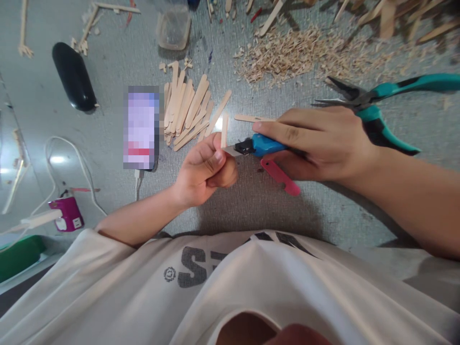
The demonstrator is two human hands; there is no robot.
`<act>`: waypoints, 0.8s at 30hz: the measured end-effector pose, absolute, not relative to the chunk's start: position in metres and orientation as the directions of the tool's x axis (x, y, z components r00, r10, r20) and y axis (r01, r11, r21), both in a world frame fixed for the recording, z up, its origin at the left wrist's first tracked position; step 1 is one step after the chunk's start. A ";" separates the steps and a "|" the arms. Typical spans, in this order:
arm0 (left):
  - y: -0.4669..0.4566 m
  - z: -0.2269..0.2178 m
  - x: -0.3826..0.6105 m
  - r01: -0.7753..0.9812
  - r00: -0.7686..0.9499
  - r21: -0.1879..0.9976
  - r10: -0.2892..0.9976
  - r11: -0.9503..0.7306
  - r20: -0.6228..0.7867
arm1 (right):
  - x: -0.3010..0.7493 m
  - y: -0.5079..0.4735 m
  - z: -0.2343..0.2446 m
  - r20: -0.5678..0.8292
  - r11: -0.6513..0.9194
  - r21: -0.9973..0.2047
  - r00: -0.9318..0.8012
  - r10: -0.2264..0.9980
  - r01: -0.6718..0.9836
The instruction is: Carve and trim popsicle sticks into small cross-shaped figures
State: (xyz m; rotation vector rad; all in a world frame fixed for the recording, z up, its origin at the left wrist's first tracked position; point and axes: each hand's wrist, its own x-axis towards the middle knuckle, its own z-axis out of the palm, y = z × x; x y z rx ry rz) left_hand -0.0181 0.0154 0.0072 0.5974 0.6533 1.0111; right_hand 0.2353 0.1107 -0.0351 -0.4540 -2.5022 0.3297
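Note:
My left hand (205, 168) is closed in a pinch around a thin wooden stick (224, 129) that stands upright from my fingers. My right hand (316, 143) grips a blue utility knife (260, 144), index finger stretched along its top. The knife's short blade points left and meets the stick near my left thumb. Both hands hover just above the grey table surface (251, 201), in front of my white shirt.
A pile of craft sticks (187, 112) lies beyond my left hand, a phone (141, 127) beside it. Teal-handled pliers (381, 103) rest at right, a pink clip (280, 176) under my right hand. Wood shavings (294, 55), a plastic cup (174, 26), a black case (74, 76) and a purple charger (68, 214) surround.

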 end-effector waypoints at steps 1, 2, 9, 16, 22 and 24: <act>0.015 0.006 -0.018 -0.567 0.388 0.720 0.901 0.400 -0.195 | 0.234 0.110 -0.034 0.499 0.915 -0.325 -0.779 0.380 0.238; 0.015 0.005 -0.018 -0.570 0.391 0.723 0.903 0.390 -0.179 | 0.233 0.109 -0.034 0.500 0.915 -0.325 -0.777 0.381 0.240; 0.014 0.007 -0.017 -0.614 0.340 0.679 0.911 0.403 -0.234 | 0.233 0.104 -0.037 0.494 0.891 -0.262 -0.741 0.454 0.372; 0.016 0.015 -0.014 -0.646 0.293 0.567 0.852 0.511 -0.434 | 0.234 0.103 -0.038 0.463 0.819 -0.346 -0.676 0.573 0.457; 0.020 0.020 -0.011 -0.680 0.279 0.449 0.771 0.579 -0.572 | 0.235 0.105 -0.037 0.643 0.851 -0.265 -0.575 0.507 0.454; 0.021 0.022 -0.010 -0.690 0.268 0.417 0.743 0.592 -0.613 | 0.236 0.106 -0.039 0.619 0.851 -0.231 -0.604 0.502 0.472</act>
